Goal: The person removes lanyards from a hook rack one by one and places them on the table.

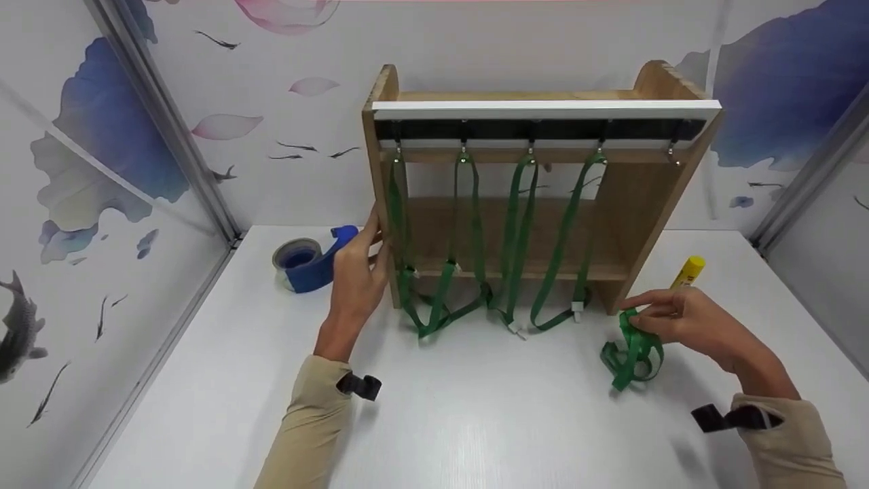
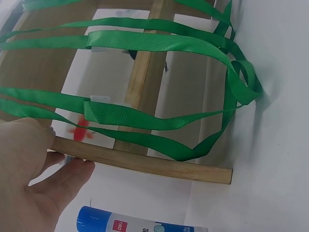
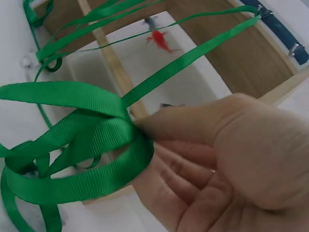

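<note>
While right hand [image 1: 703, 322] pinches bundled green lanyard [image 1: 636, 339] beside lower right corner of wooden rack [image 1: 641, 204], bare hook [image 1: 673, 155] lies well above lanyard, nearer to right hand; left hand [image 1: 358, 278] grips rack's opposite side; bundle's loops hang downward

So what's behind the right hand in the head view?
A yellow tube pokes out behind the right hand; its upper end shows. The hand covers its lower part, so its base can't be seen.

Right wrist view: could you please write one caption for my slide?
Right hand pinches a looped green strap, with a wooden rack behind.
</note>
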The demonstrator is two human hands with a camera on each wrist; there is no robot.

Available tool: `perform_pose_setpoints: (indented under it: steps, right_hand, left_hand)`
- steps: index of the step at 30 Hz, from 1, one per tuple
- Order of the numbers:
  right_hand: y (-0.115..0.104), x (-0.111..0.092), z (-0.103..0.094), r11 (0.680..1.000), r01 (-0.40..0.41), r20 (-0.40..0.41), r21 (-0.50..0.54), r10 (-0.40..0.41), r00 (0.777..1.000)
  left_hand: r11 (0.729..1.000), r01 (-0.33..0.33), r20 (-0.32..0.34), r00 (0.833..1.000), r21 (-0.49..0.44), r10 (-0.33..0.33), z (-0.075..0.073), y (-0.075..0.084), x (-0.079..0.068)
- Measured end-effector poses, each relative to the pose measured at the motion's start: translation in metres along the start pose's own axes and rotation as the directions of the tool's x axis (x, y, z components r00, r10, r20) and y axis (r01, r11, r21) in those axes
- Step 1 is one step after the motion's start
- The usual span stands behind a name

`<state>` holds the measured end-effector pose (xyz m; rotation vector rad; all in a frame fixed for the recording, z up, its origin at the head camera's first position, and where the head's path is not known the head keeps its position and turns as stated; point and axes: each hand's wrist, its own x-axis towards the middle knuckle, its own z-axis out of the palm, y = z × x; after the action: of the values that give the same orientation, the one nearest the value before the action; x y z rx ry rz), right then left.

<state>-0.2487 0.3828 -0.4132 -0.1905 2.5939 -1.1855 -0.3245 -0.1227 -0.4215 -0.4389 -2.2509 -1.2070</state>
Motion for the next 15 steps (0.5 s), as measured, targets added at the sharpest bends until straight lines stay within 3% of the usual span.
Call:
perform_pose_setpoints:
  steps: [7,15]
  right_hand:
    - [0.011,0.013,0.014,0.980,-0.043,-0.043,-0.197,0.035,0.998]
    - [0.013,0.015,0.023,0.957,0.035,-0.044,-0.287,-0.050,0.998]
  left_hand:
    - [1.000,-0.006,-0.010,1.000,0.012,0.006,0.001,-0.001,0.000]
    - [1.000,-0.003,-0.005,1.000,0.004,0.003,0.001,-0.002,0.000]
